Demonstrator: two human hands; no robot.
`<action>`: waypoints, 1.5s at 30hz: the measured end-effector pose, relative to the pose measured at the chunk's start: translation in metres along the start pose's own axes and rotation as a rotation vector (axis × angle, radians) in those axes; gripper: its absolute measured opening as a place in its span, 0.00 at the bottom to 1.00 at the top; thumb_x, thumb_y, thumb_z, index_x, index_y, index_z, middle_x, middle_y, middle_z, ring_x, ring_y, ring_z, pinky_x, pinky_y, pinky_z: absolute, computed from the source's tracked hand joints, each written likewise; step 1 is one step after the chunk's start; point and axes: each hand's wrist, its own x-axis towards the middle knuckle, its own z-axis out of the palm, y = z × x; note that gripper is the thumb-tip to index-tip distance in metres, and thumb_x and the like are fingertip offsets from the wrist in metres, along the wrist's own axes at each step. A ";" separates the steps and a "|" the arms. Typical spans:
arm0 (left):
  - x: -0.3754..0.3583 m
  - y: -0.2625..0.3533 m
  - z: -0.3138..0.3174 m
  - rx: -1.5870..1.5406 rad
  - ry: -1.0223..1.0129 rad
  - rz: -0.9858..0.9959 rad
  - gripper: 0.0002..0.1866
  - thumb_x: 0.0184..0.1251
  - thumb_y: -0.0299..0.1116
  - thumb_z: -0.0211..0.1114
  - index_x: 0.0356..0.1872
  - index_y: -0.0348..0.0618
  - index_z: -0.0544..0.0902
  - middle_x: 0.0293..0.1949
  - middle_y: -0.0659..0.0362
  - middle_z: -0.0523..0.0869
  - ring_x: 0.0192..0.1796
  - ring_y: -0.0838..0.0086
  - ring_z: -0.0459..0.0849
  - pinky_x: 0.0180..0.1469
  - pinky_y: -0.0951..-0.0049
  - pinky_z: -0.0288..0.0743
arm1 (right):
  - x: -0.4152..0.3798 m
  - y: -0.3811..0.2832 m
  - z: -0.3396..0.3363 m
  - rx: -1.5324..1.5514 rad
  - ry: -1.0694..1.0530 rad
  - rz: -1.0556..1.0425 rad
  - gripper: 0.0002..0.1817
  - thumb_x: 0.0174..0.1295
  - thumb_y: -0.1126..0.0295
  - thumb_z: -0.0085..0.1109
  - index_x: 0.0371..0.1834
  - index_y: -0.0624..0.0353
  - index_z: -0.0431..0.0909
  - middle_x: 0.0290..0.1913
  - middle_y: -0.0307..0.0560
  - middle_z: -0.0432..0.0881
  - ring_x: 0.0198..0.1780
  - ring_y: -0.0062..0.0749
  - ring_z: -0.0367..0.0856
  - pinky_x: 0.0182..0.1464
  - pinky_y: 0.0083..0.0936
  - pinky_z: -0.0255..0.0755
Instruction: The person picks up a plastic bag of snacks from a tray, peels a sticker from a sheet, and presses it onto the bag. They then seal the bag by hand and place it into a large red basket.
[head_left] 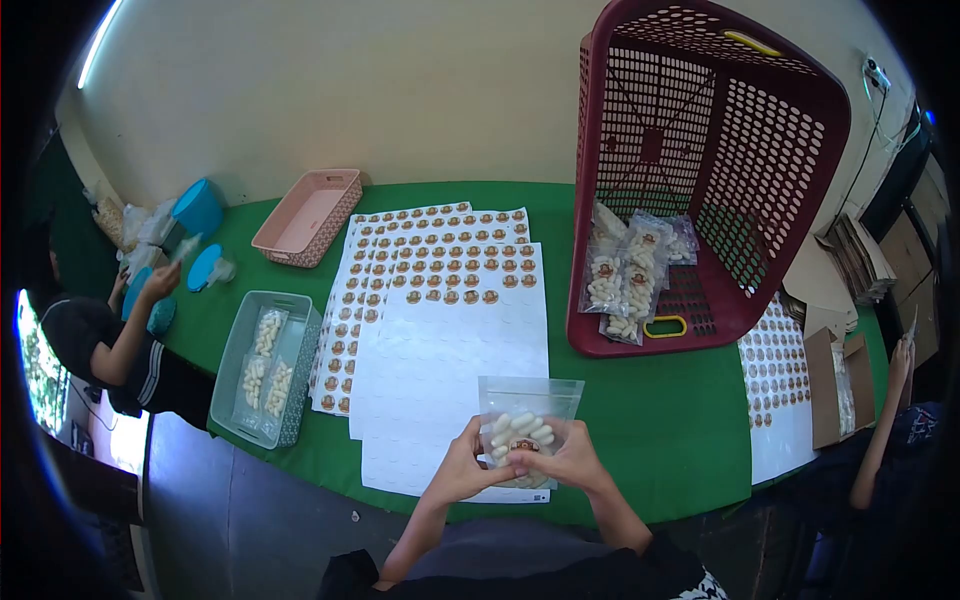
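A clear zip pouch [530, 398] filled with white capsule-like pieces is held upright over the front edge of the sticker sheets [450, 350]. My left hand [462, 468] grips its left side, fingers wrapped round the lower part. On the other side my right hand [572, 458] holds the pouch, its thumb lying across the front. That thumb touches or sits just below a small round brown label [523, 444] on the pouch. The top sheet carries rows of the same brown labels at its far end, and its near part is bare white.
A maroon crate [585, 230] on its side holds several filled pouches [640, 270]. Left stand a pale green basket [306, 390] with pouches and a pink basket [310, 225]. Co-workers [125, 345] [895, 400] are at both ends of the green table [650, 430]; an open cardboard box [825, 390] is at right.
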 end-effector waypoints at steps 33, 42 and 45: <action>0.001 0.022 -0.010 0.084 0.122 0.156 0.06 0.47 0.27 0.65 0.21 0.35 0.78 0.19 0.61 0.78 0.25 0.83 0.73 0.27 0.83 0.65 | 0.000 0.012 0.004 -0.295 -0.326 -0.225 0.20 0.46 0.63 0.62 0.43 0.58 0.73 0.30 0.48 0.79 0.32 0.26 0.78 0.35 0.21 0.70; 0.009 0.021 -0.006 -0.073 0.205 0.183 0.07 0.53 0.27 0.60 0.29 0.32 0.79 0.28 0.58 0.78 0.32 0.78 0.76 0.35 0.80 0.68 | 0.011 0.018 -0.003 -0.331 -0.315 -0.078 0.19 0.43 0.59 0.64 0.33 0.62 0.75 0.26 0.46 0.79 0.30 0.23 0.77 0.33 0.20 0.70; 0.013 0.021 -0.004 -0.047 0.250 0.137 0.07 0.53 0.27 0.59 0.28 0.32 0.79 0.27 0.56 0.79 0.33 0.76 0.76 0.36 0.78 0.69 | 0.010 0.021 0.000 -0.250 -0.312 -0.071 0.22 0.41 0.57 0.65 0.33 0.63 0.74 0.28 0.45 0.79 0.33 0.25 0.77 0.37 0.22 0.70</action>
